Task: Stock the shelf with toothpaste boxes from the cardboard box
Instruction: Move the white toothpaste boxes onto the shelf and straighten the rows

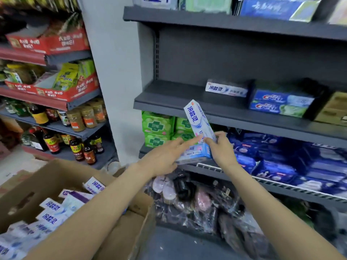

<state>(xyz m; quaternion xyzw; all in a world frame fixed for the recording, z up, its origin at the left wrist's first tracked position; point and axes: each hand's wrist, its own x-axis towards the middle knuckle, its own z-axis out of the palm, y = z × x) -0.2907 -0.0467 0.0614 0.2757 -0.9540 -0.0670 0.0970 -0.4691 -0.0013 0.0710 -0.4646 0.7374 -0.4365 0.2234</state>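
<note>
White toothpaste box [197, 119] tilted, pinched by right hand [221, 147]; left hand [165, 156] flat, fingers straight.

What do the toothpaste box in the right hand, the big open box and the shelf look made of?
Toothpaste box: likely thin glossy printed card, with sharp folded edges. Cardboard box: plain brown matte cardboard with bent flaps. Shelf: looks like dark grey painted metal, with slotted uprights at the back.
</note>
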